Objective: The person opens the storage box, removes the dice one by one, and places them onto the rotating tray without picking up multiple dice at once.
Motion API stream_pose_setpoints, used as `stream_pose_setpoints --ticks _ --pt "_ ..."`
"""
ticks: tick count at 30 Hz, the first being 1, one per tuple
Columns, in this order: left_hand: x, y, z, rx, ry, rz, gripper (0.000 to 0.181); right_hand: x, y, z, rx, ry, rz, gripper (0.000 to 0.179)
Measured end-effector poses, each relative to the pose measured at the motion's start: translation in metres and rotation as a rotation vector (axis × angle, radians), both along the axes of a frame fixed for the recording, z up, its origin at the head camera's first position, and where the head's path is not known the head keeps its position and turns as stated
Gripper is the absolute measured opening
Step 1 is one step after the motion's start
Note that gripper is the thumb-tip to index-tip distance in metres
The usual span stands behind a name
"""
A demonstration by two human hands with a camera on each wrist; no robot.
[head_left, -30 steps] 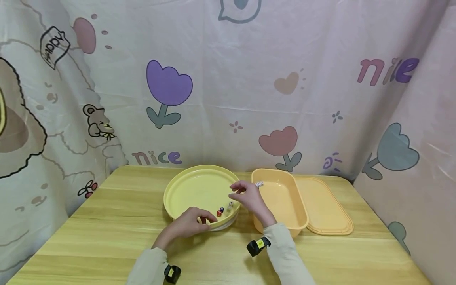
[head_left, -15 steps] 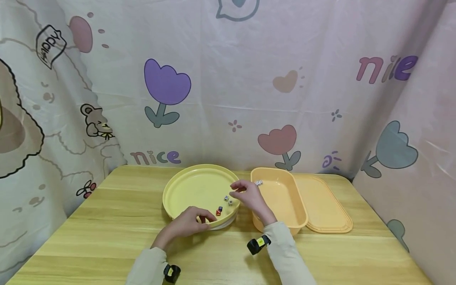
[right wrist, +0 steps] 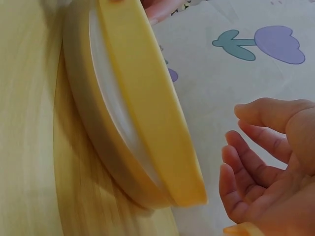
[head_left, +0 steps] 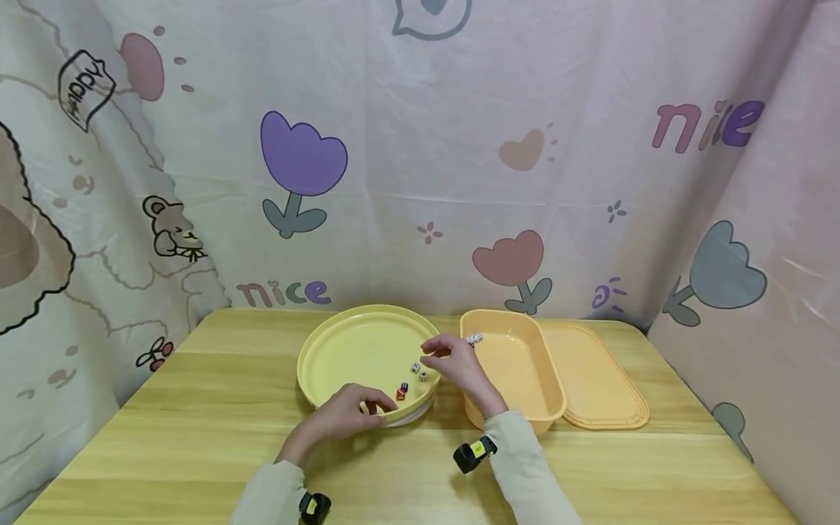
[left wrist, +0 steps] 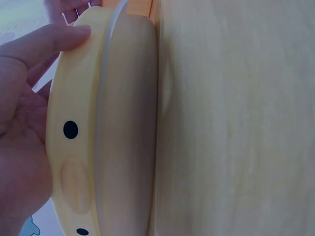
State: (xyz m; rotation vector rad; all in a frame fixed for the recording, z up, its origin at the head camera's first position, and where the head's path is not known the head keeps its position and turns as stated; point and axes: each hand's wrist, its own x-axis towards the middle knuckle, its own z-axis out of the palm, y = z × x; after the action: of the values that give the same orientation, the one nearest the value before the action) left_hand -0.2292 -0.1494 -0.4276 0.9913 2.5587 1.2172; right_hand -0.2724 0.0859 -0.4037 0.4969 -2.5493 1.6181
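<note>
A round yellow tray (head_left: 354, 343) sits on the table with several small dice near its right front rim. Two are white dice (head_left: 419, 372), with a red die (head_left: 401, 394) and a dark die (head_left: 403, 387) side by side closer to the front. My left hand (head_left: 348, 412) grips the front rim, its thumb (left wrist: 76, 37) against the outer wall and the other fingers over the inside. My right hand (head_left: 459, 364) hovers over the tray's right edge, fingers loosely curved and apart; in the right wrist view this hand (right wrist: 270, 162) holds nothing.
Right of the tray stands an open orange box (head_left: 518, 364) with several dice (head_left: 474, 339) at its left wall, partly hidden by my right hand. An orange lid (head_left: 600, 379) lies beside it on the wooden table (head_left: 407, 481). A printed curtain (head_left: 394, 146) hangs behind.
A white die, blurred in motion near the right rim one second ago, has rolled away and come to rest beside another white die. Both hands have kept their places; the head view has shifted slightly.
</note>
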Motion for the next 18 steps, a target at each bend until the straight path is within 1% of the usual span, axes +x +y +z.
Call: stream_pose_setpoints --ticks 5,9,15,18 --pt "0.0 0.002 -0.001 0.007 0.004 -0.007 0.017 0.002 0.001 0.006 -0.003 0.003 -0.015 0.017" --pt "0.002 0.003 -0.002 0.011 -0.002 -0.007 0.016 -0.003 0.007 0.018 -0.018 0.0 -0.047 0.017" --pt "0.003 0.001 -0.002 0.019 0.004 0.004 0.016 -0.022 0.028 0.044 0.017 -0.037 -0.104 0.021" --pt "0.002 0.0 -0.002 0.018 -0.001 0.005 0.016 -0.035 0.042 0.05 0.015 -0.064 -0.118 0.022"
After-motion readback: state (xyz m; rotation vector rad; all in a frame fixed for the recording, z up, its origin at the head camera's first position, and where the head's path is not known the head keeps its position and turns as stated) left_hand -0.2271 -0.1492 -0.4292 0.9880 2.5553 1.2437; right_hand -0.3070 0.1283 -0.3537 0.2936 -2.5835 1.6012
